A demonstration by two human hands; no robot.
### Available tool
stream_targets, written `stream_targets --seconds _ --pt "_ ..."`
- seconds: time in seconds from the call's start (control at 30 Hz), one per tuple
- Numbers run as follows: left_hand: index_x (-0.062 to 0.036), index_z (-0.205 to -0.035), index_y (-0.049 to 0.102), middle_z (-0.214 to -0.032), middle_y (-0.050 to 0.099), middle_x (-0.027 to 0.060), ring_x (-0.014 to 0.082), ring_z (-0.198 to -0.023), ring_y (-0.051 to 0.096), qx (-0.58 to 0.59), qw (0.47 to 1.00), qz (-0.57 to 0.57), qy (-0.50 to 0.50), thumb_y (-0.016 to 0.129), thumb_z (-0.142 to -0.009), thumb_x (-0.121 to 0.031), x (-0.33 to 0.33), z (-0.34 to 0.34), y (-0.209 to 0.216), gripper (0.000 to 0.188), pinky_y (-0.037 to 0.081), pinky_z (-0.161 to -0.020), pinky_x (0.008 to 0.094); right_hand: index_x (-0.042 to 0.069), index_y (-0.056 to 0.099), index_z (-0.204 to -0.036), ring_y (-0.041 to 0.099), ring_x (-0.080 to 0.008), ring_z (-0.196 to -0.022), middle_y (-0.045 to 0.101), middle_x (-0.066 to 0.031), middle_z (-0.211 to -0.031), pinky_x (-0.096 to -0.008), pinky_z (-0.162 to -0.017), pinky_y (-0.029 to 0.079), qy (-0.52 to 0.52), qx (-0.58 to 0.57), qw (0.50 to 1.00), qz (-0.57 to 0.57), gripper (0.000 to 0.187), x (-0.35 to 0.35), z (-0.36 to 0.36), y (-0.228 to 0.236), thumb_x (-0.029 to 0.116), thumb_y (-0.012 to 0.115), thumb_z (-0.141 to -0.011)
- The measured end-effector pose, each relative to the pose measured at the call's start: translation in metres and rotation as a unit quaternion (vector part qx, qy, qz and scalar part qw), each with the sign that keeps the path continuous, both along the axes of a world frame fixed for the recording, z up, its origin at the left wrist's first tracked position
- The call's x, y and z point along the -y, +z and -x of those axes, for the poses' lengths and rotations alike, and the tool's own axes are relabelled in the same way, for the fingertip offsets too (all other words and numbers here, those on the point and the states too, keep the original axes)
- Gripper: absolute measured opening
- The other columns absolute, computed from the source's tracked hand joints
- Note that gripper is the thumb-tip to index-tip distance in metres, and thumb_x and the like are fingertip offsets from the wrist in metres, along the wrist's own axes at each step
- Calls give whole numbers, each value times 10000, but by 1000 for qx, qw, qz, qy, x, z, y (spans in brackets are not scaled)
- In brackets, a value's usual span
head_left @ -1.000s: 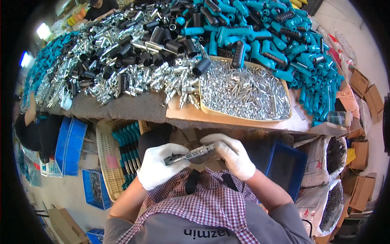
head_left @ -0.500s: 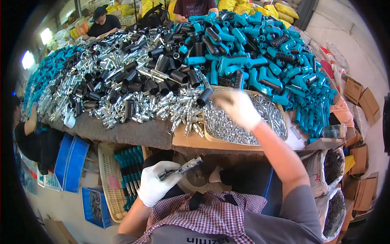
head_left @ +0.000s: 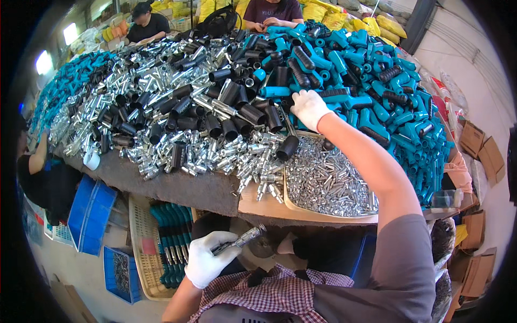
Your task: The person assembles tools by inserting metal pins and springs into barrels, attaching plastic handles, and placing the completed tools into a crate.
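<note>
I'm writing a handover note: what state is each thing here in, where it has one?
Left hand: gloved, closed on a metal part
Metal part: held, slanted
Right hand: gloved, at the teal handles; grip unclear
Tan tray: filled with small metal pins
Cream basket: holding teal-handled tools
Small blue bin: holding metal pieces

- Metal part (head_left: 250,236): silver, cylindrical, tilted; held in the left grip (head_left: 211,259), free end pointing up and to the right.
- Teal housings (head_left: 379,112): angled, some with black ribbed sections; heaped on the counter (head_left: 256,203), beside the right grip (head_left: 308,109); fingertip contact cannot be determined.
</note>
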State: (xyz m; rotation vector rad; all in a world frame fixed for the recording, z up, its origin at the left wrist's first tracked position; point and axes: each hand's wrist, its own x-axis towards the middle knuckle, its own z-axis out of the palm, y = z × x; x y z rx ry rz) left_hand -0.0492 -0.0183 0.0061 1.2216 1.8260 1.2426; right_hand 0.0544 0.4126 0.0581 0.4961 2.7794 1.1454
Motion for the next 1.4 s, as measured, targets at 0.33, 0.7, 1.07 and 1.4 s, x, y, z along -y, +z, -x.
stream_targets --seconds 0.33,0.7,1.07,1.4 --pt "3 -965 720 -807 722 91 127 -693 668 -4 1000 -12 -10 757 -750 -99 4 -12 11 241 524 -663 262 113 680 -1001 589 -303 -1055 603 -104 -1134 -427 -891 486 201 -210 955 64 364 15 -54 55 102 730 -641" --pt "23 -960 720 -815 711 87 126 -705 658 -21 999 -4 -36 745 -732 -121 3 -32 29 271 519 -660 270 -21 524 -1320 624 -176 -870 657 -81 -1004 -322 -793 508 -99 -470 518 708 490 214 -177 30 256 621 -928" --pt "-9 -1022 713 -880 725 124 185 -747 702 -80 991 -23 -107 771 -773 -133 -3 -46 28 284 538 -689 290 -15 713 -1133 674 -190 -936 733 -130 -1018 -337 -889 510 -200 -332 551 739 445 249 -206 16 177 770 -737" --pt "-39 -1054 706 -922 721 132 264 -804 720 -112 969 -17 -217 815 -740 -194 -2 -58 28 367 567 -723 331 5 718 -1102 689 -185 -818 737 -136 -931 -322 -784 536 -100 -193 590 778 422 263 -188 1 256 772 -766"
